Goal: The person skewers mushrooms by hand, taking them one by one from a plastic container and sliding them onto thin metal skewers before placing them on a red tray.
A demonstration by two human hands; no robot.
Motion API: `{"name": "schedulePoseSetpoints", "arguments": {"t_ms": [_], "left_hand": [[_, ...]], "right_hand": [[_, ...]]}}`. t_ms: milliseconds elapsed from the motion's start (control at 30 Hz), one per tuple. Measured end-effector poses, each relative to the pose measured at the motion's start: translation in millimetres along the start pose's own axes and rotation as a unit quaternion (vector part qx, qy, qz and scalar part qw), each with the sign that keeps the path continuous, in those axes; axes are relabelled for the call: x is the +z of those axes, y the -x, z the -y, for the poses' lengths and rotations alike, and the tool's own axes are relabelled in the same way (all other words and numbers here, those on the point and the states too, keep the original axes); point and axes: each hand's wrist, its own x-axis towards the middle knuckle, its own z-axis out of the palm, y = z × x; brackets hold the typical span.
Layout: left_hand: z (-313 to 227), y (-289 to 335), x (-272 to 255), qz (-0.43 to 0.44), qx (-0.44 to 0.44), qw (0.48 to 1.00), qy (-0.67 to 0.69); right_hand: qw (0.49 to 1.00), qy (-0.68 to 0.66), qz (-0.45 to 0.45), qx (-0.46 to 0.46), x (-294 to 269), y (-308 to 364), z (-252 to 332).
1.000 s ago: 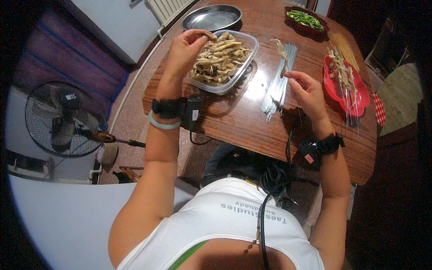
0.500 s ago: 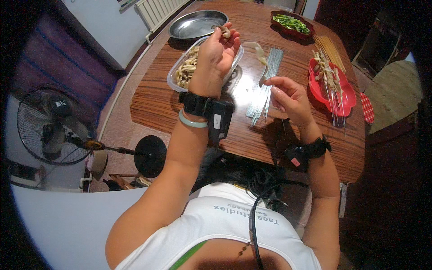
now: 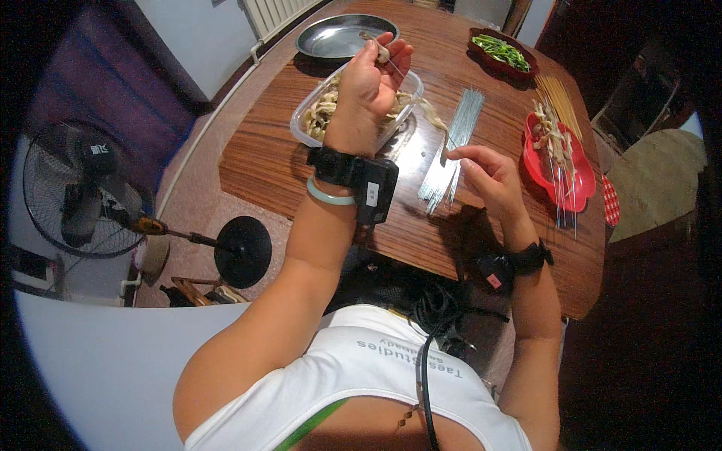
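Note:
My left hand (image 3: 368, 83) is raised palm-up over a clear plastic container (image 3: 299, 137) of torn, pale mushrooms (image 3: 322, 109). Its thumb and fingers pinch a mushroom piece (image 3: 383, 54). A thin metal skewer (image 3: 398, 70) slants from that piece toward my right hand (image 3: 490, 179), whose thumb and forefinger are closed on its lower part. Along the skewer hangs a long, pale mushroom strip (image 3: 432, 118). Beneath it, a loose bundle of metal skewers (image 3: 460, 135) lies on the wooden table (image 3: 263, 161). My left wrist and hand hide part of the container.
At the right, a red scalloped tray (image 3: 580, 189) holds skewered mushrooms (image 3: 555, 137), beside bamboo sticks (image 3: 560, 105). Farther back stand a dark red dish (image 3: 526, 74) of green vegetables (image 3: 502, 51) and an oval metal pan (image 3: 320, 51). A floor fan (image 3: 83, 188) stands left of the table.
The left hand's mushroom piece and the skewer have come together, with the skewer now slanting up to it. The whole view has shifted slightly; both hands keep their grip.

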Motion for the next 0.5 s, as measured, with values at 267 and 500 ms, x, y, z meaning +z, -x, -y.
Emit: {"name": "schedulePoseSetpoints", "arguments": {"t_ms": [267, 500], "left_hand": [[-3.3, 2.9, 0.0, 0.006, 0.038, 0.998, -0.042], [-3.8, 6.7, 5.5, 0.018, 0.067, 0.994, -0.089]], "right_hand": [[1.0, 0.001, -0.025, -0.002, 3.0, 1.2, 4.5], [0.999, -0.026, -0.018, 0.006, 0.0, 1.3, 1.4]]}}
